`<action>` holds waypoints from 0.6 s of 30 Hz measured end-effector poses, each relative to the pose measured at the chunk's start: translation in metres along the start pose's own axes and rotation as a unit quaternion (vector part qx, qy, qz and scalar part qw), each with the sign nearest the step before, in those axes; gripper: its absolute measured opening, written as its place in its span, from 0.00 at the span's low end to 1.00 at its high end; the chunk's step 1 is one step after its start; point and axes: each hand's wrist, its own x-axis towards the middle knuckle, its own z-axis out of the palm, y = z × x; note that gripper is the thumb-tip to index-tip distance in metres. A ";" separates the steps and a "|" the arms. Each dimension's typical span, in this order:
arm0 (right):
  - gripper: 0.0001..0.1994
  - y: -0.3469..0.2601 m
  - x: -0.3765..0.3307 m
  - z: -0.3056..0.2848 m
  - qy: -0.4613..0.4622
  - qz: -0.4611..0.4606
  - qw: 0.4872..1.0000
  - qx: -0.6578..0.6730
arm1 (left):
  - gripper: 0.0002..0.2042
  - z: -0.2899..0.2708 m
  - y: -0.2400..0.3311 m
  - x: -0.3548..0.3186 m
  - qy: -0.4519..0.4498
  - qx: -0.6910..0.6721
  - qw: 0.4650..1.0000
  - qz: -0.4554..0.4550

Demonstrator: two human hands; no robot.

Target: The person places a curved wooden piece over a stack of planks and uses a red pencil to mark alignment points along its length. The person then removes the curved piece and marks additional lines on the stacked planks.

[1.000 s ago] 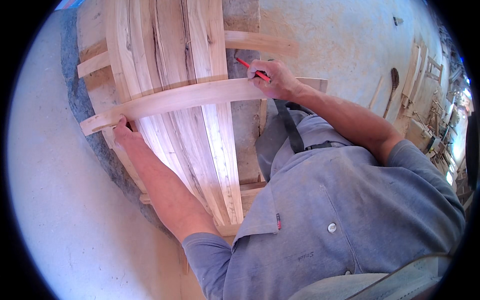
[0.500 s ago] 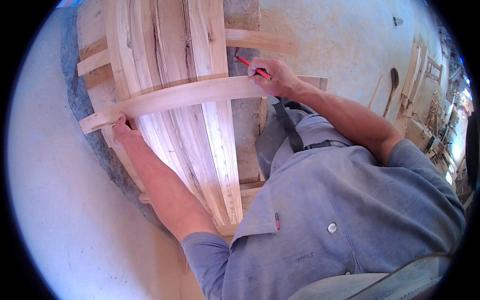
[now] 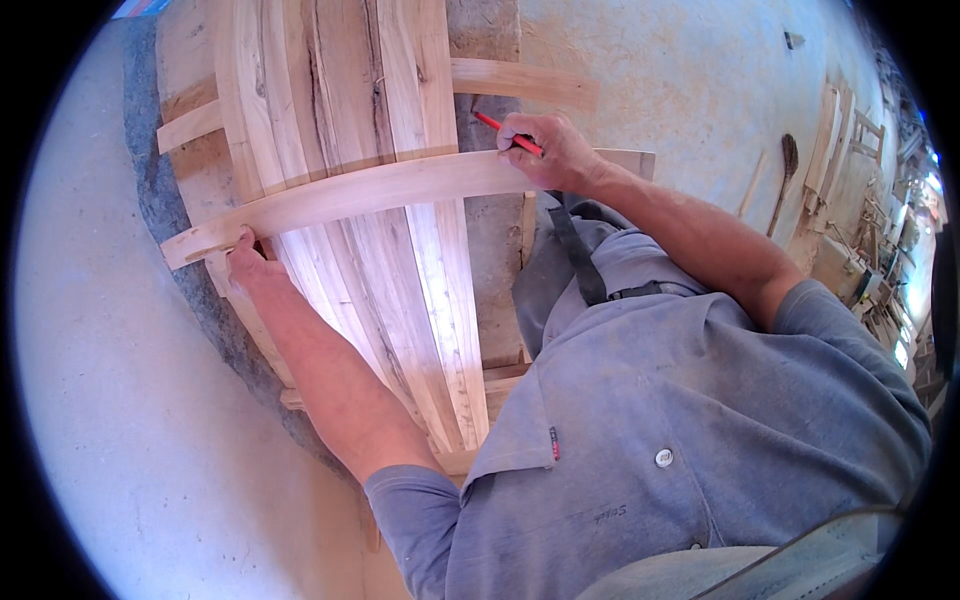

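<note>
The left hand (image 3: 252,265) pinches a long, smooth, pale wooden strip (image 3: 380,188) near its left end. The strip lies crosswise over long planks (image 3: 350,80) of dark-streaked, grained wood. Well apart, the right hand (image 3: 560,150) clasps a slim red pencil (image 3: 488,121); whether it also presses the strip is hard to tell.

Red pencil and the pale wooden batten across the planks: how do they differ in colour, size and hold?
Colour: the red pencil is bright red with a dark tip; the wooden batten is pale, bare wood.
Size: the pencil is short and thin; the batten extends past both sides of the planks.
Hold: the pencil is in the right hand; the left hand grips the batten near its left end.
Shared: both are elongated.
</note>
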 end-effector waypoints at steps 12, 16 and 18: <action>0.05 -0.006 -0.002 -0.001 0.006 -0.036 0.999 0.031 | 0.20 0.015 0.007 -0.038 0.041 0.026 0.999 0.016; 0.05 -0.004 -0.002 -0.001 0.009 -0.045 0.999 0.023 | 0.22 0.017 0.015 -0.047 0.041 0.025 0.999 0.011; 0.04 -0.004 -0.001 0.000 0.010 -0.050 0.999 0.015 | 0.23 0.014 0.012 -0.043 0.036 0.016 0.999 0.013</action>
